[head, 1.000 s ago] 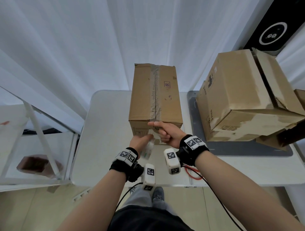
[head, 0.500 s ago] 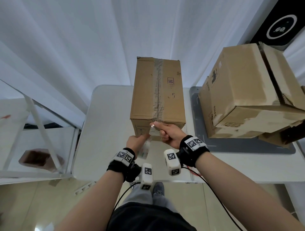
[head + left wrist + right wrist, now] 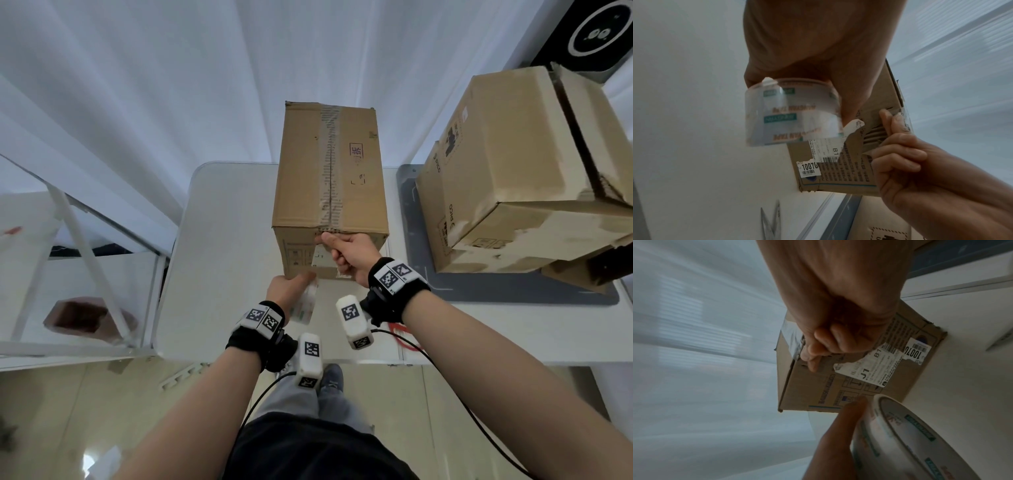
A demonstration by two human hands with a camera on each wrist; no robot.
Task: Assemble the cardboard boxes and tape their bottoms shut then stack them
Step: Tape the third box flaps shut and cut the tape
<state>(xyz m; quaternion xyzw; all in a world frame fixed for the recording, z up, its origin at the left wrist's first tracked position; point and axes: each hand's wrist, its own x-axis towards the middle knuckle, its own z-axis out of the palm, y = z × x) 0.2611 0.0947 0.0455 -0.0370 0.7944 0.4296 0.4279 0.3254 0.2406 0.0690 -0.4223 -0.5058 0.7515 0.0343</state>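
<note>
Your right hand (image 3: 349,255) is curled, thumb and forefinger pinching the clear tape end (image 3: 905,116) against the near top edge of the cardboard box (image 3: 329,171), right where the old tape strip (image 3: 329,161) running along the top seam ends. Your left hand (image 3: 286,291) sits lower and just to the left, at the box's bottom near corner, with its fingers wrapped round the tape roll (image 3: 792,112); a forefinger (image 3: 851,410) lies straight along the roll's side. The roll is clear, its core printed with teal bars and orange lettering, too blurred to read.

The box stands upright on the white bench (image 3: 219,257), directly ahead of both hands. Its near face carries a torn white shipping label (image 3: 869,368) reading "J1" and "B1", a smaller barcode sticker (image 3: 808,168) with "10070", and blocks of small print that you cannot read. The top bears a red stamped character (image 3: 358,155).

To your right, well apart from the hands, stacked cardboard boxes (image 3: 513,164) sit tilted on a grey mat (image 3: 513,287); the lower one is printed "PICO". Scissors (image 3: 770,222) lie on the bench near its front edge.
</note>
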